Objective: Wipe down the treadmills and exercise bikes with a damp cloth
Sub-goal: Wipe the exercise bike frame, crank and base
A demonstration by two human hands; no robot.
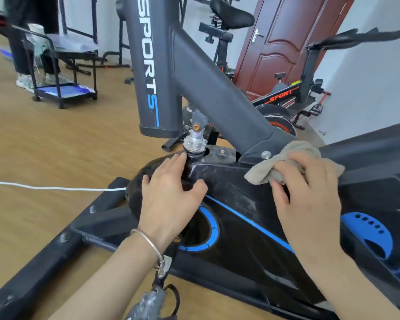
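Left hand (pixel 171 199) is laid flat, fingers open, on the black exercise bike (pixel 240 227); a beige cloth (pixel 261 175) is gripped against it by the right hand (pixel 310 188).

We see a wood-look floor (pixel 44 146) thru the room. Far left: a black wheeled cart (pixel 58 87) w/ blue sheets (pixel 62 91) on its bottom shelf. A person's dark trouser legs (pixel 21 42) & pale sneakers (pixel 24 82) are just behind it, blurred. A thin white cord (pixel 56 188) runs across the floor from the left edge. At the back we make out a black tubular rack (pixel 94 19) by a white wall (pixel 367 77). To the right, a red-brown panelled door (pixel 280 42) w/ a silver lever handle (pixel 257 34).
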